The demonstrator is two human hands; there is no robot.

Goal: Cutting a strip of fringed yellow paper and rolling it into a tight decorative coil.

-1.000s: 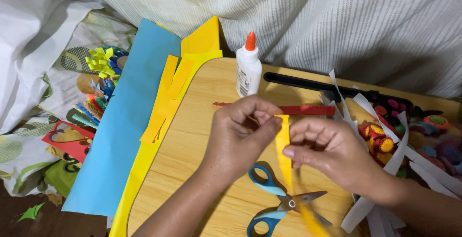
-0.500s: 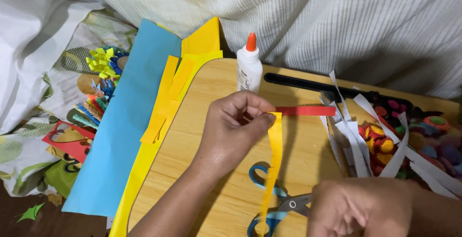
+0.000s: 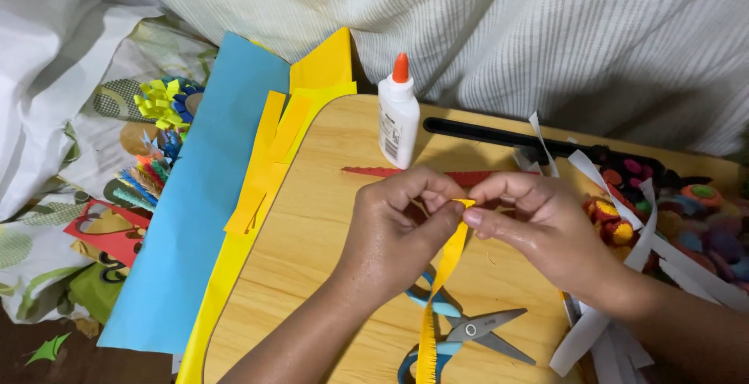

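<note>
Over the wooden worktop [image 3: 328, 220], just in front of the glue bottle [image 3: 398, 119], our left hand [image 3: 394, 232] and right hand [image 3: 546, 224] pinch closed fingers on the yellow paper strip [image 3: 445, 275] hanging toward the scissors [image 3: 468, 329].

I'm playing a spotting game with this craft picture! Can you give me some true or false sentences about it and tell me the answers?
1. Both hands, left hand and right hand, pinch the yellow paper strip. True.
2. The glue bottle lies on its side. False: it stands upright.
3. The scissors lie on the wooden board. True.
4. The right hand holds the scissors. False: no hand holds them.
</note>
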